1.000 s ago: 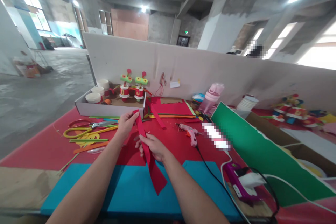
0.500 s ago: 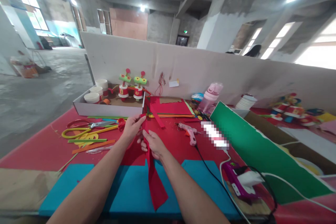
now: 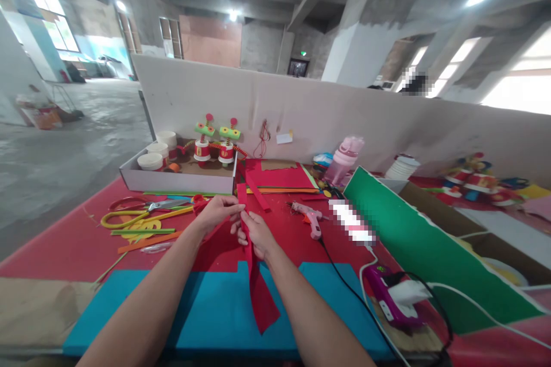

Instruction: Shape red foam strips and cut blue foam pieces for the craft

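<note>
Matt sheets on a smooth, faintly glossy red desk point(image 3: 64, 249)
The red strip point(image 3: 263, 301) looks papery and matt, like the blue sheet point(image 3: 206, 312) along the near edge; toward the left edge, the scissor blades point(image 3: 166, 205) are shiny metal; by the near right corner, the power strip point(image 3: 391, 298) is glossy purple plastic.

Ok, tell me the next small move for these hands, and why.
I'd probably slide the right hand down the red strip to smooth it: the left hand has its fingers on the upper part, while the lower end hangs loose and curved above the blue sheet.
</note>
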Demonstrator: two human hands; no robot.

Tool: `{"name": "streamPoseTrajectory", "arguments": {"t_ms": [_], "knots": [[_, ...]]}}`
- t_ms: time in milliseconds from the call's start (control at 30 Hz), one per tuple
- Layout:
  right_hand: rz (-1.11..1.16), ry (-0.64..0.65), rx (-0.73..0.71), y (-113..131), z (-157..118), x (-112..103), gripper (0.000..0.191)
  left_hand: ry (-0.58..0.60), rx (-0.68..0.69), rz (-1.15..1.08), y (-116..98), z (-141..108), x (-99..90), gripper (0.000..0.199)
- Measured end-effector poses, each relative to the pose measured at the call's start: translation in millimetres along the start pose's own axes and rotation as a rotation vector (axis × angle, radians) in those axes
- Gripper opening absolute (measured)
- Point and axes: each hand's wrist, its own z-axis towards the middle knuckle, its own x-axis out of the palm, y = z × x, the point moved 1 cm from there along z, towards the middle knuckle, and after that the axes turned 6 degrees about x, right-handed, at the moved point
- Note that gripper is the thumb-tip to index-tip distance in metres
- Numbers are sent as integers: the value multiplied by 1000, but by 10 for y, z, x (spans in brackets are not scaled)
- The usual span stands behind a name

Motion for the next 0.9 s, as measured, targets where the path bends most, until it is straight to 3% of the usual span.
{"name": "streamPoseTrajectory", "arguments": {"t_ms": [100, 300, 500, 633, 700, 833, 900], "knots": [[-8, -4, 17, -41, 20, -4, 36, -65, 4, 36, 41, 27, -17, 34], [-47, 50, 73, -71, 10, -3, 39, -305, 89, 82, 129, 96, -170, 36], [-5, 182, 167, -42, -44, 6, 36, -416, 121, 42, 121, 94, -288, 34], [11, 197, 163, -25, -46, -7, 35, -560, 146, -44, 89, 92, -336, 36], [30, 166, 136, -17, -36, -21, 34, -534, 111, -60, 78, 85, -326, 40], [54, 100, 93, -13, -10, -39, 33, -238, 8, 27, 77, 56, -191, 41], [48, 87, 97, -22, 0, -36, 33, -145, 0, 66, 78, 47, -114, 39]]}}
